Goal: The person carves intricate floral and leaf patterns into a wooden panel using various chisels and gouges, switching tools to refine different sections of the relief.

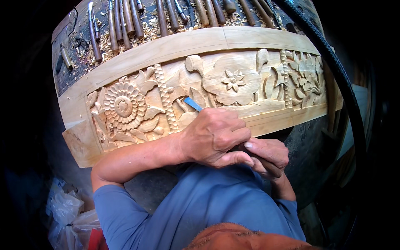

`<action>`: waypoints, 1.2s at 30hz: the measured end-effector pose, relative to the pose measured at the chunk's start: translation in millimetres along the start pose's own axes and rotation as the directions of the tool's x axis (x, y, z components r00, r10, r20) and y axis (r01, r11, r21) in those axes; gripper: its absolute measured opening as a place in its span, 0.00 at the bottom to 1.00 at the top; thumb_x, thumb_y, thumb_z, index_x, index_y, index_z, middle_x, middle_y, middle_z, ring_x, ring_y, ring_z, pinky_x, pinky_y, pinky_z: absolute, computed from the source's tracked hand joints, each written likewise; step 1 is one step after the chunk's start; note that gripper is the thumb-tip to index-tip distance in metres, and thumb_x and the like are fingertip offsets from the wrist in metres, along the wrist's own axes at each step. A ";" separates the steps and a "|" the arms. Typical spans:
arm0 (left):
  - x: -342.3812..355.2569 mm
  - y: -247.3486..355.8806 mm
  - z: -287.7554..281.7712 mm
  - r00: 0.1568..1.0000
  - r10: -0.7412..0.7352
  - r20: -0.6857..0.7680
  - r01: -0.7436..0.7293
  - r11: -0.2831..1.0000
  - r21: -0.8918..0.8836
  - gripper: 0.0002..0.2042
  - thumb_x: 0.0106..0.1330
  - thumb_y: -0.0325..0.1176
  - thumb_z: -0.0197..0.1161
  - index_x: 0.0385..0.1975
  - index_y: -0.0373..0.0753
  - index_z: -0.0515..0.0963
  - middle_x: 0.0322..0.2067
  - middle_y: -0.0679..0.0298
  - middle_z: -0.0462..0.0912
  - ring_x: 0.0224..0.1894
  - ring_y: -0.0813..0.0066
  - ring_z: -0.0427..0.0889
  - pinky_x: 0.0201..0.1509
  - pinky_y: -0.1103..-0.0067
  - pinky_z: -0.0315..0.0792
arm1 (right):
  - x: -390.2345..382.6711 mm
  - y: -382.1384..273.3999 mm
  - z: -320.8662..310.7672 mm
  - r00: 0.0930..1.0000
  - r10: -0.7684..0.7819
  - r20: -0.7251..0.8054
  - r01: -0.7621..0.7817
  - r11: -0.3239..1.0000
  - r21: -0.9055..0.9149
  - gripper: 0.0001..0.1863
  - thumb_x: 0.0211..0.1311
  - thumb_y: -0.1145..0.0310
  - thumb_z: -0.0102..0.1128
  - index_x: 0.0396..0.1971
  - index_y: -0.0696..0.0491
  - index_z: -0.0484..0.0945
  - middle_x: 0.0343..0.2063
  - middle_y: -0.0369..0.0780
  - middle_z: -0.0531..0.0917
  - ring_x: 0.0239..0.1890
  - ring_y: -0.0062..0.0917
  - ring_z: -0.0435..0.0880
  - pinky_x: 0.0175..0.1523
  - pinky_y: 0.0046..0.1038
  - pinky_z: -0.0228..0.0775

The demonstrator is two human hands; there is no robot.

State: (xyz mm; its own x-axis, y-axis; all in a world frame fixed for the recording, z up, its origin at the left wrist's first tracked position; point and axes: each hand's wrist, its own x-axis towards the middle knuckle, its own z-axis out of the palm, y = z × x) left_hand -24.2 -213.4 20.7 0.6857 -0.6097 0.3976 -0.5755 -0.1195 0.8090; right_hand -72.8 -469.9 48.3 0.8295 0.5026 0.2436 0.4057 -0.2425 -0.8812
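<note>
A long wooden panel [266,36], carved in relief with flowers and leaves, stretches across the bench before me. My left hand [214,135] is wrapped around a carving chisel [192,103], close behind its flat blade. The blade's tip meets the carving beside a leaf, just right of the beaded vertical band. Farther back, my right hand [270,153] grips the brown wooden handle of the same chisel. The chisel slants from the lower right up to the left. Most of its shank is hidden under my left hand.
Several wood-handled chisels [161,18] lie in a row along the far side of the bench, among pale shavings [150,33]. A thick black cable [329,52] hangs down on the right. Plastic bags [68,210] sit at the lower left.
</note>
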 end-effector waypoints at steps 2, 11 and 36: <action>-1.5 -0.1 -1.3 0.999 0.040 -0.004 -0.040 0.999 0.001 0.28 0.71 0.64 0.73 0.30 0.42 0.77 0.26 0.61 0.75 0.29 0.58 0.81 0.33 0.63 0.75 | 3.1 -11.5 2.5 0.999 -0.038 0.011 0.039 0.995 -0.092 0.20 0.59 0.77 0.81 0.53 0.60 0.92 0.44 0.51 0.96 0.41 0.41 0.99 0.44 0.34 0.92; -7.2 3.4 -2.9 0.996 0.089 -0.006 -0.089 0.996 0.013 0.31 0.70 0.67 0.72 0.26 0.42 0.76 0.25 0.63 0.75 0.27 0.61 0.80 0.29 0.65 0.73 | -4.5 -21.1 16.3 0.999 -0.036 -0.017 0.034 0.992 -0.121 0.22 0.58 0.72 0.87 0.52 0.59 0.91 0.42 0.49 0.95 0.41 0.41 0.99 0.45 0.35 0.93; -19.6 17.8 -6.2 0.981 -0.175 -0.089 0.174 0.985 -0.022 0.31 0.75 0.56 0.75 0.14 0.45 0.72 0.12 0.60 0.71 0.16 0.57 0.78 0.21 0.63 0.70 | -1.3 -39.0 78.7 0.917 -0.389 0.089 0.381 0.789 -0.482 0.14 0.69 0.69 0.73 0.44 0.64 0.86 0.30 0.45 0.90 0.28 0.34 0.92 0.35 0.34 0.85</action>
State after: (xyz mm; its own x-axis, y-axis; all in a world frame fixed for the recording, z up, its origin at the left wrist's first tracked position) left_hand -45.1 -198.7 30.0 0.8128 -0.5069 0.2871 -0.4377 -0.2061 0.8752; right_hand -119.9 -395.8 50.4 0.5689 0.6289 0.5300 0.8212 -0.3998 -0.4071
